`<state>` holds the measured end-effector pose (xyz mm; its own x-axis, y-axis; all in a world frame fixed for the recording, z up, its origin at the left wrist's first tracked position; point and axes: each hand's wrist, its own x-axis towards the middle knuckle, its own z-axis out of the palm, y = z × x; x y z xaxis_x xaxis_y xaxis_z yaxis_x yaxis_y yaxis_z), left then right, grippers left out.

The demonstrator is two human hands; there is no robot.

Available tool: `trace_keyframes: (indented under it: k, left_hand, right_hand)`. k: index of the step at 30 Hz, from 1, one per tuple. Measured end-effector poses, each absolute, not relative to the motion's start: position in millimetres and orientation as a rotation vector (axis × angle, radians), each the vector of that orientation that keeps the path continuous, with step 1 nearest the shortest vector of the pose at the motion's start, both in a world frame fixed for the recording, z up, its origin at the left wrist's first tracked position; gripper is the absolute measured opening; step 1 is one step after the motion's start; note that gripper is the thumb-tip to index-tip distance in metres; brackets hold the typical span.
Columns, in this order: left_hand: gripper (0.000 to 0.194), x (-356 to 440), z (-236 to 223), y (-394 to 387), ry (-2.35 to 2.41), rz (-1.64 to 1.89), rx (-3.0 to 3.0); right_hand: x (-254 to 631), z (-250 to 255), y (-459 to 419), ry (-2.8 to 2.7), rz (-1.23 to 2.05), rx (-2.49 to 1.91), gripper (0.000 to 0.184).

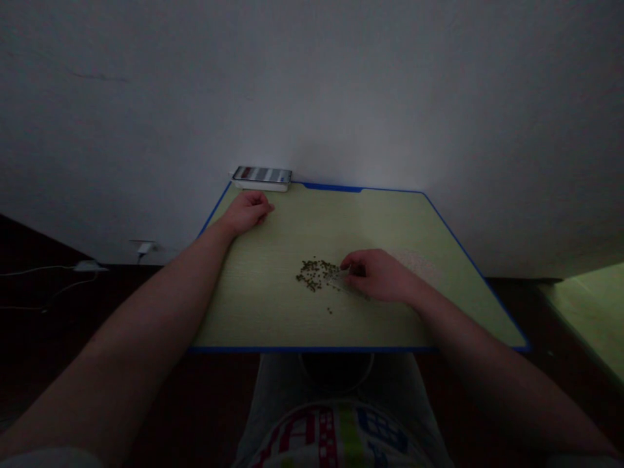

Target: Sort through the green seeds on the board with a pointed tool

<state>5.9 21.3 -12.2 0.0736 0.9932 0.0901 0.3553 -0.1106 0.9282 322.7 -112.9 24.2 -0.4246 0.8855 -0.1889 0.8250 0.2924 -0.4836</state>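
Small dark green beans (312, 274), which look like mung beans, lie in a loose scatter on the pale table (263, 312). My right hand (373, 274) is at their right edge, its fingers pinched on a thin clear plastic piece (335, 282). That piece reaches flat toward the beans; its full shape is partly hidden by the hand. Behind the right hand is a spread of pale, rice-like grains (419, 263). My left hand (248, 211) rests at the table's far left with fingers curled in, and nothing shows in them.
A phone (262, 174) lies on a white box (263, 186) at the back left corner. Blue edging (312, 350) runs round the table. Between my knees is a dark round container (336, 372). A wall rises behind, with a plug (145, 247) and cables at left.
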Motion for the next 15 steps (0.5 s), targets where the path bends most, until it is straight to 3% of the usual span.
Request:
trace_keyframes:
  k: [15]
  left_hand:
    - [0.022,6,-12,21,1.382,1.043,1.583]
  right_hand:
    - [313,28,-114,-2.527,0.886,-1.52,0.03]
